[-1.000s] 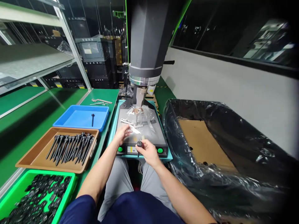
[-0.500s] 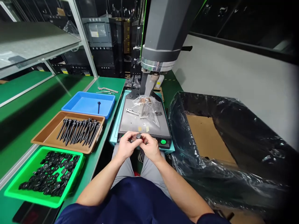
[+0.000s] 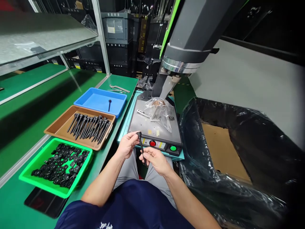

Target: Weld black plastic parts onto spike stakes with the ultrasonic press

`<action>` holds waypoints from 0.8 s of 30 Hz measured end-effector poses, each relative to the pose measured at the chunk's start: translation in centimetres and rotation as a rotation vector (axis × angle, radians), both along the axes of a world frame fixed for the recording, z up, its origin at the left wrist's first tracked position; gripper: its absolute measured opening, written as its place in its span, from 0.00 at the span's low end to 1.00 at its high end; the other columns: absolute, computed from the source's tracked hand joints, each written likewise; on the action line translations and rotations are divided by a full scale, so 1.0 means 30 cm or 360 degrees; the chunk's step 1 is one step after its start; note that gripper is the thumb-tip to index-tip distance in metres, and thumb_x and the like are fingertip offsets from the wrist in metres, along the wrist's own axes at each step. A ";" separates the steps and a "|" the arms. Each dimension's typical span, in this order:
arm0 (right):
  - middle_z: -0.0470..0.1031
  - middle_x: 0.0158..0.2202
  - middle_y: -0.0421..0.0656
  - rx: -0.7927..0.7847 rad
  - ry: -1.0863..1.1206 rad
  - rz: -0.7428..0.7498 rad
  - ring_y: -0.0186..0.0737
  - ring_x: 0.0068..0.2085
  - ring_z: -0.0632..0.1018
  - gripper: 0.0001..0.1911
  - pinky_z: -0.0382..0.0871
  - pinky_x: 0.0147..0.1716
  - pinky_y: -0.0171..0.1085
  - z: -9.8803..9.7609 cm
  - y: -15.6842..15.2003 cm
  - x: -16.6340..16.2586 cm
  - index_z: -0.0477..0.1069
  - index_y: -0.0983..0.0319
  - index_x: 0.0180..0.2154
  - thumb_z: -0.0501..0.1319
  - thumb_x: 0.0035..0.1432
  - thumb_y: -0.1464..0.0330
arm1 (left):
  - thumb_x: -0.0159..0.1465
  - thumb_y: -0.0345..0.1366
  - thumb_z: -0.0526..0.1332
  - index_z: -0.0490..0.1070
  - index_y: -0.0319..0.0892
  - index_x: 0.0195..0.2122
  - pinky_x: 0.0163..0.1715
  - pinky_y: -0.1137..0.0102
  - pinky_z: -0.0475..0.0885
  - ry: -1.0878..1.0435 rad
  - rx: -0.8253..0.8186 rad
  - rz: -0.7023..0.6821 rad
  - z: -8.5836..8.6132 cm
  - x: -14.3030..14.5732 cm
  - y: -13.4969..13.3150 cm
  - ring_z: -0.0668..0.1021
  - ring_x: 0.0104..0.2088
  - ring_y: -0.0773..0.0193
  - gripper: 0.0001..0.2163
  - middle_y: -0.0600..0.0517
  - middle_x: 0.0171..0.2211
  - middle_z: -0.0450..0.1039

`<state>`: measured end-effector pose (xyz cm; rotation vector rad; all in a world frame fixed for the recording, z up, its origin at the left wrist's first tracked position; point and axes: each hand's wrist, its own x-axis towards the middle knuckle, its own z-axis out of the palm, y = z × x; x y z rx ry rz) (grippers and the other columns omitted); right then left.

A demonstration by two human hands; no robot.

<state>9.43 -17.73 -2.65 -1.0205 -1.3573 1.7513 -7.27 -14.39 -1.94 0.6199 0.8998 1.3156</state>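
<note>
Between my two hands is a black rod with a wide round head (image 3: 141, 144), tilted, its shaft looking ribbed. My left hand (image 3: 126, 145) pinches it at the head end. Lower on the shaft, my right hand (image 3: 154, 159) closes its fingers round the rod. Similar black rods (image 3: 89, 127) lie side by side in a brown tray (image 3: 57, 125) to the left. A green tray (image 3: 28, 174) nearer me holds many small black round caps (image 3: 64, 163). One more rod (image 3: 110, 105) lies in the blue tray (image 3: 95, 101) behind.
Ahead stands a machine with a grey base plate (image 3: 140, 125), a red button (image 3: 152, 143) and a green button (image 3: 173, 148). Clear plastic film (image 3: 164, 114) covers its fixture. A wrench (image 3: 119, 88) rests on the green bench. On the right is a black-lined bin (image 3: 197, 143).
The rod has turned from head-on to lengthwise, showing its shaft. My right hand has slid down and away from my left. The view has shifted left.
</note>
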 end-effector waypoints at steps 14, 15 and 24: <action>0.75 0.36 0.48 -0.0010 -0.0173 0.0025 0.41 0.33 0.75 0.25 0.70 0.24 0.35 -0.054 0.029 -0.121 0.73 0.62 0.41 0.69 0.48 0.51 | 0.59 0.46 0.64 0.78 0.38 0.32 0.30 0.72 0.64 0.1244 0.0108 0.0250 0.066 -0.295 -0.126 0.71 0.26 0.66 0.14 0.53 0.26 0.73; 0.76 0.36 0.48 -0.0012 -0.0191 0.0031 0.42 0.33 0.76 0.25 0.70 0.25 0.36 -0.053 0.029 -0.115 0.73 0.63 0.40 0.68 0.48 0.51 | 0.59 0.46 0.63 0.77 0.39 0.30 0.31 0.71 0.64 0.1529 0.0103 0.0369 0.093 -0.373 -0.119 0.72 0.28 0.65 0.14 0.53 0.26 0.72; 0.79 0.34 0.49 0.0006 -0.0414 -0.0234 0.47 0.31 0.78 0.25 0.75 0.29 0.43 -0.054 0.002 0.090 0.76 0.59 0.36 0.68 0.45 0.46 | 0.60 0.39 0.61 0.79 0.43 0.39 0.41 0.64 0.69 0.2895 -0.0864 0.0492 0.110 -0.929 0.102 0.77 0.44 0.51 0.10 0.44 0.40 0.79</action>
